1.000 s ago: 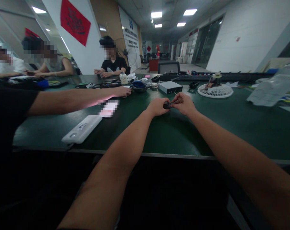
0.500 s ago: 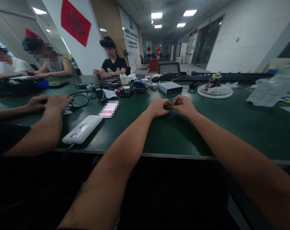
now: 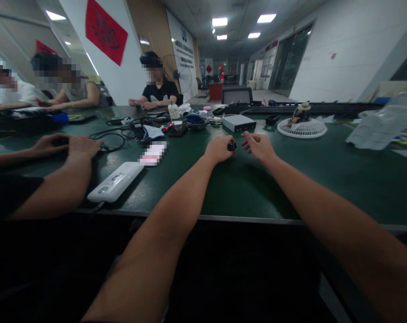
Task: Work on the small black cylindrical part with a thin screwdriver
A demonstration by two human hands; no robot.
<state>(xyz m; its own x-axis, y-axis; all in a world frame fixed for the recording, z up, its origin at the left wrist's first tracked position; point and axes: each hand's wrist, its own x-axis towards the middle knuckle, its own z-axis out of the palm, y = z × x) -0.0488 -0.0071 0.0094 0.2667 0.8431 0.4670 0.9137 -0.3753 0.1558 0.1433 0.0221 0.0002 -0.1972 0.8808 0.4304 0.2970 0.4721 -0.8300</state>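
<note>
The hands are apart: the left hand [image 3: 218,150] pinches a small dark cylinder [image 3: 232,146] at its fingertips, and the open right hand [image 3: 259,147] hovers just beside it, touching nothing. Both hang over the green surface [image 3: 257,193], near a grey metal box [image 3: 239,123]. The head view also shows a co-worker's hands [image 3: 65,146] by a black cable [image 3: 109,141]. The risk: so light a pinch could slip, and the cylinder could roll unnoticed across the dark surface.
</note>
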